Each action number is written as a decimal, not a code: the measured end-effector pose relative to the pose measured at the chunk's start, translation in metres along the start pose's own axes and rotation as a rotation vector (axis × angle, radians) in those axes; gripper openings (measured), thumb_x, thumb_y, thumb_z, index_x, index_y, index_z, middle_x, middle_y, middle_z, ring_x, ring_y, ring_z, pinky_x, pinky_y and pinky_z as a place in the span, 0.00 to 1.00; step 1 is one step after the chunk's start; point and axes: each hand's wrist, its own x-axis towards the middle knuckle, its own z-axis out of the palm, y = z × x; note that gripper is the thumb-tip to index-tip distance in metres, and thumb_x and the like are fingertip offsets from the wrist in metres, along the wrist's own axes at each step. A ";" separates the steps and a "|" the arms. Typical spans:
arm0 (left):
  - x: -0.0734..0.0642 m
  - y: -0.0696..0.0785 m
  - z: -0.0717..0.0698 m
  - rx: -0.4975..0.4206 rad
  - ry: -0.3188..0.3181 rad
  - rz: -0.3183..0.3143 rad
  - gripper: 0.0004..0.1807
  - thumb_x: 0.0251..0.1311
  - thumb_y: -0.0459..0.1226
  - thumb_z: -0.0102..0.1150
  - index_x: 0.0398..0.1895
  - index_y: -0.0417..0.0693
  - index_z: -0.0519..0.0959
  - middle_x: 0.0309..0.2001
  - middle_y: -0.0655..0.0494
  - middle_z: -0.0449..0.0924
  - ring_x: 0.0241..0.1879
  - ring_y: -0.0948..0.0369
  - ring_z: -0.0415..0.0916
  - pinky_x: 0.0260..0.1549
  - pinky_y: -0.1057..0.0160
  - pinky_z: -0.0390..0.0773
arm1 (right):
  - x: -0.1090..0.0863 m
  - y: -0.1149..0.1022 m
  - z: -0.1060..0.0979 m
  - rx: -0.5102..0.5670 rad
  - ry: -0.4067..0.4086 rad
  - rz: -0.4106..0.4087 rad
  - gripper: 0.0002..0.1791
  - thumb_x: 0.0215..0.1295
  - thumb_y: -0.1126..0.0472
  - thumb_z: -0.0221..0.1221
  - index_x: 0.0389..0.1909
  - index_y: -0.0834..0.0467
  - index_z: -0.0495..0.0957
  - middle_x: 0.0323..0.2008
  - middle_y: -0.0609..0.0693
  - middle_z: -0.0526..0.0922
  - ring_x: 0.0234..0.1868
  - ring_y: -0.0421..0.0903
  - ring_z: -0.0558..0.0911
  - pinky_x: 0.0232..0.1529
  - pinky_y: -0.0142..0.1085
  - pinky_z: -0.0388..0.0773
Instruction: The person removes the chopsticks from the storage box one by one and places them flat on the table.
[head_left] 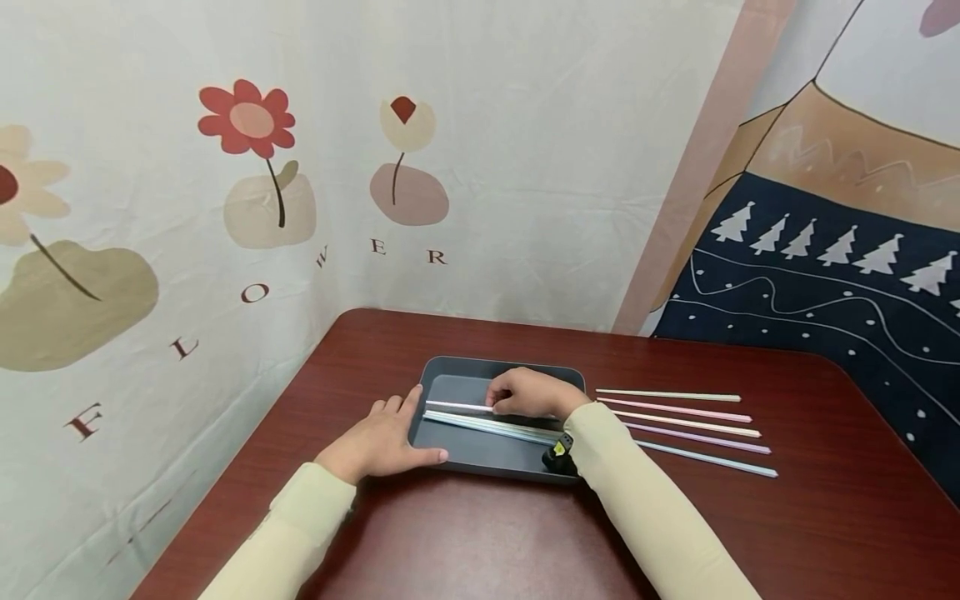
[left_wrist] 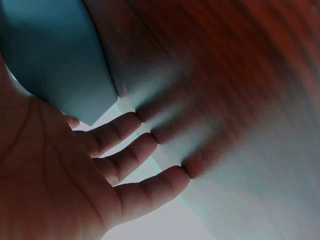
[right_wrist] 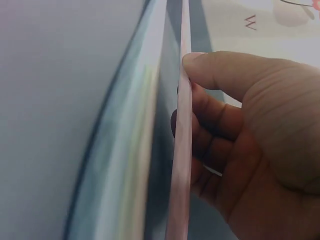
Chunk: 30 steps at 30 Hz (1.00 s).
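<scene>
Over the dark grey tray (head_left: 465, 387), my right hand (head_left: 532, 393) pinches a pale pink strip (right_wrist: 181, 145) between thumb and fingers. The strip is long, thin and straight, like a flattened straw. Beside it in the tray lies a bundle of pastel strips (head_left: 480, 426), mostly bluish, with yellow and peach tones in the right wrist view. My left hand (head_left: 382, 442) rests at the tray's left end, its thumb along the front corner and its fingers extended by the left side. In the left wrist view, its fingertips touch the table.
To the tray's right, several single strips (head_left: 690, 412) lie spaced apart in a fan on the reddish-brown table (head_left: 465, 533), in pale green, pinks, cream, lilac and blue. A black wrist camera (head_left: 558, 458) sits under my right wrist. A flower-printed curtain (head_left: 525, 167) hangs behind the table.
</scene>
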 end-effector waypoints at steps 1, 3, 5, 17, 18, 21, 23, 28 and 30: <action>0.000 0.000 0.000 0.001 0.002 0.002 0.69 0.44 0.77 0.57 0.78 0.37 0.50 0.64 0.37 0.66 0.61 0.40 0.63 0.54 0.46 0.73 | -0.001 -0.001 -0.001 0.008 0.001 -0.002 0.08 0.71 0.62 0.59 0.34 0.48 0.83 0.27 0.42 0.78 0.27 0.38 0.73 0.33 0.34 0.73; 0.000 0.000 0.000 0.003 0.006 0.007 0.69 0.44 0.77 0.57 0.77 0.36 0.50 0.65 0.37 0.66 0.61 0.40 0.64 0.55 0.46 0.72 | -0.003 -0.003 -0.005 0.018 0.004 -0.003 0.07 0.72 0.62 0.59 0.36 0.50 0.83 0.27 0.42 0.78 0.27 0.38 0.73 0.33 0.34 0.73; 0.001 0.000 0.001 0.005 0.012 0.007 0.69 0.44 0.77 0.57 0.77 0.36 0.51 0.65 0.37 0.66 0.61 0.41 0.64 0.55 0.46 0.72 | -0.006 -0.006 -0.010 0.014 0.011 -0.009 0.06 0.72 0.62 0.59 0.37 0.51 0.84 0.28 0.42 0.79 0.28 0.38 0.73 0.33 0.34 0.73; -0.002 -0.001 0.002 0.003 0.018 0.005 0.69 0.43 0.76 0.58 0.77 0.37 0.51 0.64 0.37 0.67 0.61 0.40 0.64 0.54 0.46 0.73 | -0.030 -0.029 -0.045 -0.053 0.059 -0.104 0.06 0.70 0.63 0.59 0.38 0.51 0.84 0.27 0.41 0.77 0.29 0.38 0.73 0.33 0.34 0.72; -0.002 -0.002 0.002 0.003 0.019 0.006 0.69 0.43 0.76 0.58 0.77 0.37 0.51 0.64 0.37 0.67 0.61 0.40 0.64 0.54 0.46 0.73 | -0.033 -0.031 -0.047 -0.053 0.063 -0.105 0.06 0.70 0.63 0.59 0.37 0.50 0.83 0.27 0.41 0.77 0.29 0.38 0.73 0.33 0.35 0.72; -0.003 -0.001 0.002 -0.003 0.019 0.005 0.69 0.44 0.75 0.59 0.77 0.37 0.50 0.64 0.36 0.67 0.61 0.39 0.63 0.53 0.46 0.73 | -0.043 -0.033 -0.053 -0.052 0.071 -0.103 0.09 0.70 0.64 0.59 0.35 0.45 0.82 0.28 0.41 0.77 0.29 0.39 0.73 0.33 0.35 0.72; -0.003 -0.001 0.002 -0.004 0.020 0.009 0.69 0.44 0.75 0.59 0.77 0.36 0.50 0.64 0.36 0.67 0.61 0.38 0.63 0.53 0.45 0.73 | -0.050 -0.031 -0.056 -0.048 0.070 -0.099 0.10 0.70 0.64 0.59 0.35 0.44 0.82 0.28 0.41 0.77 0.29 0.39 0.72 0.32 0.35 0.72; -0.003 -0.001 0.003 -0.003 0.012 0.005 0.69 0.44 0.76 0.58 0.78 0.37 0.50 0.65 0.35 0.66 0.62 0.38 0.62 0.54 0.44 0.73 | -0.074 -0.022 -0.065 -0.054 0.072 -0.070 0.10 0.71 0.63 0.59 0.35 0.43 0.82 0.28 0.41 0.77 0.30 0.40 0.74 0.33 0.36 0.73; -0.002 -0.001 0.003 -0.002 0.009 0.002 0.70 0.43 0.76 0.58 0.78 0.38 0.49 0.66 0.36 0.65 0.63 0.38 0.62 0.54 0.44 0.73 | -0.086 -0.016 -0.068 -0.063 0.079 -0.050 0.10 0.71 0.62 0.59 0.35 0.42 0.81 0.30 0.40 0.79 0.32 0.40 0.75 0.34 0.36 0.75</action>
